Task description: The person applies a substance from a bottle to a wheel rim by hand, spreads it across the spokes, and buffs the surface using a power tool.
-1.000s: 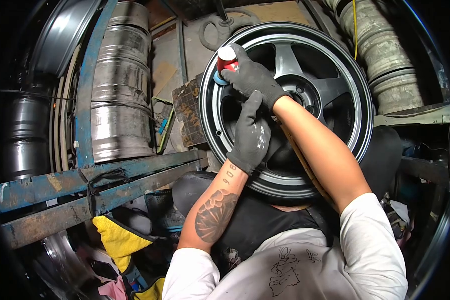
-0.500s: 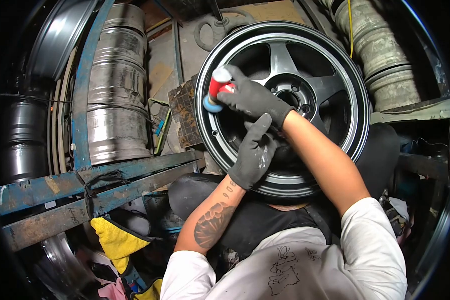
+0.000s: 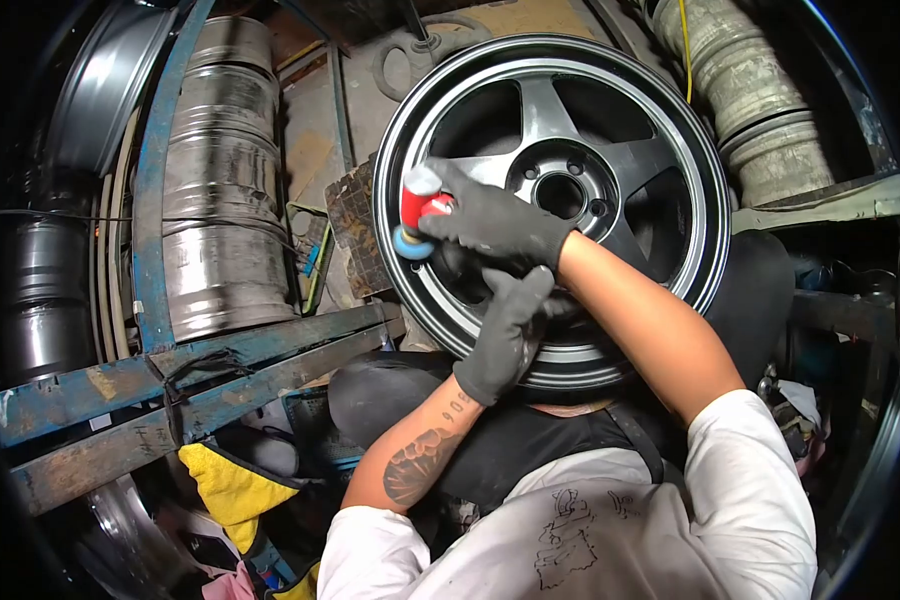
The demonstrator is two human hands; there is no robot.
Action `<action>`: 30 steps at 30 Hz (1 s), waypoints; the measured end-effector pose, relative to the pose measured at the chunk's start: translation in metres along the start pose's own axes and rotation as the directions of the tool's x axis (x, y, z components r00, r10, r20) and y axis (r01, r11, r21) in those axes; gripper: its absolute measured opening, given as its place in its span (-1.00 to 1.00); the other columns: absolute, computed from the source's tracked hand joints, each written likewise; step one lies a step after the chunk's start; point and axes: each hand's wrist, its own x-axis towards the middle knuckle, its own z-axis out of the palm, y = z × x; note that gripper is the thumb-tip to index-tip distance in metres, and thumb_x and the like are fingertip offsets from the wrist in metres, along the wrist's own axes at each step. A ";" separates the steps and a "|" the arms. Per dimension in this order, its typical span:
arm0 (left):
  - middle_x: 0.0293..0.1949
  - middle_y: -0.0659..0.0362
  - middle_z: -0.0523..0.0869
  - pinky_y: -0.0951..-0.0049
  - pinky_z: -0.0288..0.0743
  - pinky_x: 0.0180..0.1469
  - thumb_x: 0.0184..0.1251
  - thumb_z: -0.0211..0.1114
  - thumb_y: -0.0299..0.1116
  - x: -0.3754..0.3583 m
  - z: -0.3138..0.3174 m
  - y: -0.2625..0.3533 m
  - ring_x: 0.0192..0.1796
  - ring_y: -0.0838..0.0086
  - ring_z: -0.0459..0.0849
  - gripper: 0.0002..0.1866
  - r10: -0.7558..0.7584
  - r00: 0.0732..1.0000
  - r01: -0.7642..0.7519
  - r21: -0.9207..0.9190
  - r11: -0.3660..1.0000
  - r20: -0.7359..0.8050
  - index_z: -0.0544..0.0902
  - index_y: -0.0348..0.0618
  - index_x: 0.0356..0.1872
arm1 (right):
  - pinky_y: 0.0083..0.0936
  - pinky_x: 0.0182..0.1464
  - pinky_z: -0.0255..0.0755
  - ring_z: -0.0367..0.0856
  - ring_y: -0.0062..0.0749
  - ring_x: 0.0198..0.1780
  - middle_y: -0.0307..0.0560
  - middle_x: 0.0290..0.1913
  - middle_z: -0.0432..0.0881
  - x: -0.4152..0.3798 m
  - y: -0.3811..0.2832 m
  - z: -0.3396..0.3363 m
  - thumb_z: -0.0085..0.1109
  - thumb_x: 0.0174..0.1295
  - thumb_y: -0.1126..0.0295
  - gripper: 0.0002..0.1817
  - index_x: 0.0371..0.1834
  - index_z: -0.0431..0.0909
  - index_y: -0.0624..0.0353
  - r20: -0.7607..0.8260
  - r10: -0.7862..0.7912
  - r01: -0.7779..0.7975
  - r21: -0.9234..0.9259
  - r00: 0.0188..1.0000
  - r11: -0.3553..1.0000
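A dark grey alloy wheel (image 3: 550, 110) with broad spokes and a bright lip lies face up over my lap. My right hand (image 3: 490, 220), in a dark grey glove, is wrapped round a small red polisher (image 3: 411, 208) with a pale grey top. Its round blue pad (image 3: 412, 244) is down at the left side of the wheel's rim. My left hand (image 3: 513, 335), gloved too, lies at the lower-left part of the wheel, thumb up and fingers curled round a spoke; the right forearm and wrist are just above them.
Stacked bare metal wheel barrels (image 3: 225, 170) stand in a blue steel frame (image 3: 80, 385) at the left. More worn barrels (image 3: 770, 120) are at the upper right. A yellow cloth (image 3: 232, 490) hangs lower left, and a dirty block (image 3: 355, 235) sits beside the wheel.
The polisher and my right hand have moved down along the left side of the rim. My left hand has shifted slightly downward, its fingers turned more to the right. The view has shifted slightly.
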 end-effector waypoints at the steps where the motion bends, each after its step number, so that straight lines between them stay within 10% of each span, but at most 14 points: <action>1: -0.13 0.29 0.52 0.03 0.44 0.48 0.77 0.01 -0.24 -0.006 0.003 -0.004 0.03 0.51 0.56 -0.84 -0.013 0.999 0.013 0.000 1.000 0.032 0.51 -0.02 -0.03 | -0.30 0.05 0.62 0.77 -0.18 -0.10 0.18 0.02 0.74 -0.010 -0.018 -0.013 0.30 0.40 0.04 -0.06 0.71 0.03 0.16 0.183 0.123 -0.138 0.074 0.975 0.988; 3: -0.33 0.38 0.27 -0.04 0.45 0.49 0.76 0.02 -0.28 -0.014 0.010 -0.011 -0.21 0.62 0.41 -0.87 -0.011 0.997 0.012 -0.011 1.000 0.080 0.44 0.08 -0.14 | -0.31 0.04 0.62 0.78 -0.16 -0.07 0.19 0.05 0.74 -0.023 -0.038 -0.026 0.31 0.40 0.04 -0.07 0.71 0.04 0.14 0.265 0.149 -0.156 0.008 0.953 0.988; 8: 0.04 0.16 0.64 0.13 0.48 0.41 0.78 -0.02 -0.24 -0.005 0.015 0.010 0.24 0.38 0.63 -0.65 -0.056 0.998 0.054 0.067 0.996 0.032 0.44 -0.08 0.41 | -0.33 0.04 0.62 0.76 -0.25 0.00 0.18 0.09 0.72 -0.006 -0.019 -0.008 0.32 0.44 0.10 -0.10 0.69 0.03 0.15 0.027 0.125 -0.127 0.146 0.992 0.981; 10: -0.09 0.23 0.64 0.27 0.51 0.26 0.77 0.03 -0.23 -0.003 0.019 0.021 0.10 0.49 0.64 -0.74 0.011 0.999 -0.007 0.119 0.993 -0.033 0.52 -0.06 0.24 | -0.13 0.32 0.52 0.71 0.24 0.23 0.47 0.16 0.69 0.001 -0.025 -0.008 0.26 0.38 -0.01 -0.08 0.65 0.08 0.26 -0.073 0.111 -0.094 0.198 0.991 0.976; 12: -0.22 0.28 0.62 0.37 0.51 0.08 0.76 0.06 -0.19 -0.006 -0.005 0.013 -0.06 0.57 0.62 -0.79 0.001 0.999 -0.004 -0.066 0.998 -0.054 0.58 -0.04 0.03 | -0.09 0.20 0.57 0.74 0.20 0.11 0.44 0.04 0.71 -0.002 -0.042 -0.012 0.25 0.41 0.03 -0.10 0.66 0.06 0.22 -0.069 0.057 -0.051 0.097 0.996 0.994; 16: -0.39 0.34 0.53 0.46 0.41 -0.18 0.73 0.11 -0.14 -0.018 0.026 0.012 -0.29 0.63 0.51 -0.69 -0.029 0.984 0.065 0.206 0.976 -0.177 0.58 -0.04 -0.29 | 0.01 0.03 0.59 0.76 0.28 -0.08 0.33 -0.17 0.75 -0.019 -0.055 -0.010 0.20 0.45 0.00 -0.15 0.68 0.07 0.03 0.165 -0.027 0.042 -0.086 0.986 0.995; 19: -0.41 0.29 0.46 0.42 0.31 -0.25 0.70 0.14 -0.17 -0.046 0.006 -0.012 -0.33 0.57 0.45 -0.64 0.035 0.998 -0.058 0.782 0.620 0.046 0.55 -0.12 -0.38 | 0.05 -0.02 0.58 0.73 0.28 -0.15 0.29 -0.22 0.72 -0.048 -0.067 -0.014 0.22 0.41 0.02 -0.18 0.68 0.13 -0.05 0.264 -0.110 0.179 -0.254 0.958 0.950; 21: -0.19 0.10 0.50 0.27 0.34 0.01 0.67 0.11 -0.28 -0.052 0.005 -0.018 -0.12 0.32 0.49 -0.81 -0.062 0.896 -0.414 0.877 0.243 0.440 0.48 -0.23 -0.04 | 0.04 -0.02 0.60 0.74 0.29 -0.15 0.30 -0.14 0.74 -0.068 -0.075 -0.031 0.21 0.40 0.06 -0.20 0.67 0.15 -0.07 0.363 0.029 0.047 -0.200 0.931 0.979; 24: 0.46 -0.31 0.19 0.07 0.30 0.58 0.56 0.32 -0.27 -0.058 0.026 -0.042 0.53 -0.02 0.37 -0.14 -0.308 0.922 0.171 0.466 0.868 0.235 -0.19 -0.53 0.36 | -0.10 0.17 0.58 0.74 0.17 0.09 0.29 0.08 0.72 -0.091 -0.067 -0.048 0.24 0.37 0.13 -0.18 0.67 0.15 -0.02 0.438 0.169 -0.115 -0.147 0.883 0.982; 27: 0.44 -0.30 0.23 0.06 0.35 0.52 0.54 0.33 -0.28 -0.065 0.028 -0.051 0.48 0.03 0.42 -0.20 -0.294 0.924 0.128 0.526 0.841 0.245 -0.12 -0.48 0.34 | -0.22 0.36 0.46 0.62 0.03 0.33 0.26 0.30 0.60 -0.107 -0.050 -0.045 0.28 0.37 0.15 -0.20 0.64 0.18 0.01 0.443 0.174 -0.207 0.026 0.880 0.978; 30: 0.17 -0.12 0.41 0.09 0.41 0.46 0.58 0.22 -0.42 -0.065 0.029 -0.056 0.29 0.18 0.53 -0.51 -0.180 0.962 0.042 0.542 0.839 0.203 0.12 -0.44 0.22 | -0.15 0.24 0.53 0.72 0.08 0.15 0.28 0.19 0.67 -0.103 -0.047 -0.028 0.26 0.38 0.13 -0.22 0.63 0.18 -0.01 0.314 0.187 -0.200 0.010 0.931 0.980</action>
